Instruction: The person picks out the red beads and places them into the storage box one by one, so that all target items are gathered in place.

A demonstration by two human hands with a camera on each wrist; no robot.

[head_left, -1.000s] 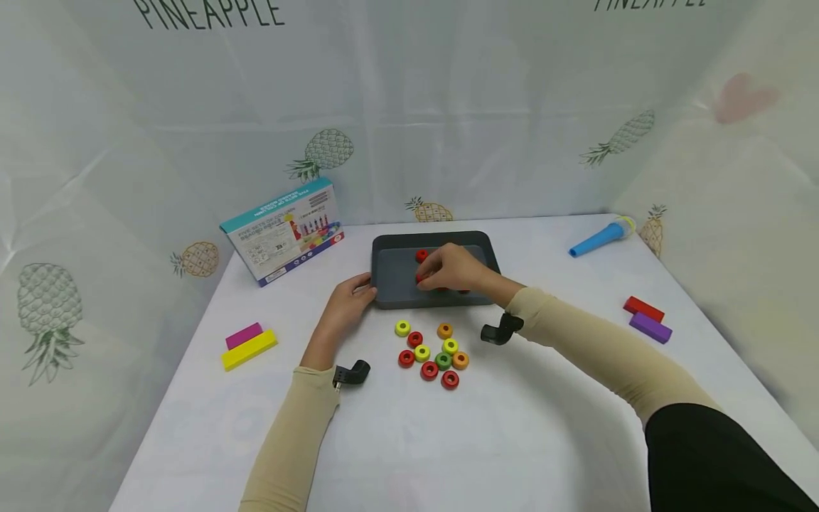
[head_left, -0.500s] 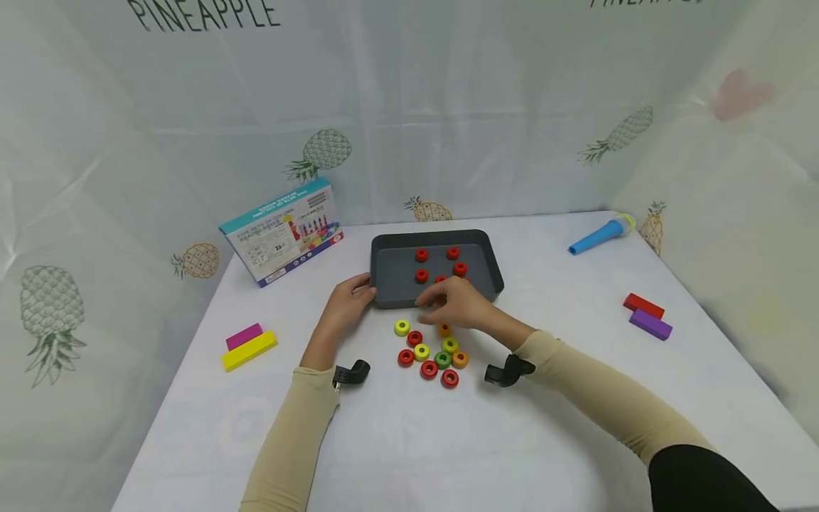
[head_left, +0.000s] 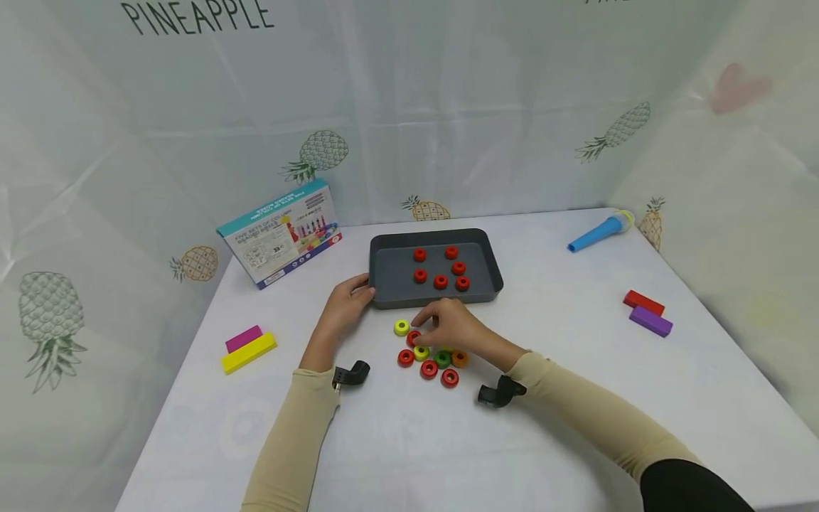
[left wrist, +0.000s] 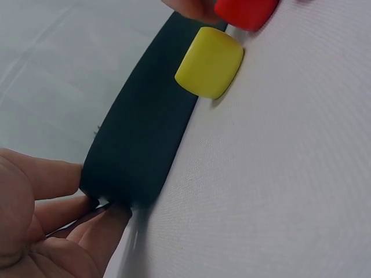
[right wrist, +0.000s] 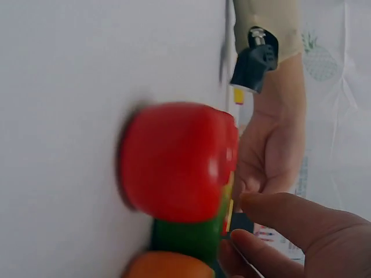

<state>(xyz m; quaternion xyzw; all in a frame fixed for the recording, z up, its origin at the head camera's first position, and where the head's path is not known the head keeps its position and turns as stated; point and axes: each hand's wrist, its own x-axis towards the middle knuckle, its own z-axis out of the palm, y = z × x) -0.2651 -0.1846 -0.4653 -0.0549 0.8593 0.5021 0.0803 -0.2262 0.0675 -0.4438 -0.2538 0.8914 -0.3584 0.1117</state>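
My left hand [head_left: 346, 306] rests at the left front corner of the dark grey baking tray [head_left: 384, 295]. In the left wrist view its fingers [left wrist: 107, 231] touch the tray's outer wall. Several red ring-shaped beads [head_left: 441, 282] lie spread inside the tray. My right hand [head_left: 451, 327] is low over the loose beads in front of the tray, thumb and forefinger apart around a red bead [head_left: 413, 337]. Close by are a yellow bead [head_left: 401, 327], a green bead [head_left: 442, 359], an orange bead [head_left: 459, 358] and more red beads [head_left: 429, 369]. Part of this group is hidden under the right hand.
A printed toy box [head_left: 281, 235] leans at the back left. Pink and yellow blocks [head_left: 249, 353] lie on the left side. To the right are a blue toy microphone [head_left: 598, 233] and red and purple blocks [head_left: 650, 321]. A pineapple-print sheet [head_left: 384, 107] hangs behind the white table.
My right hand has moved out of the tray toward me and down to the loose beads, uncovering the red beads in the tray. The left hand has stayed at the tray's corner.
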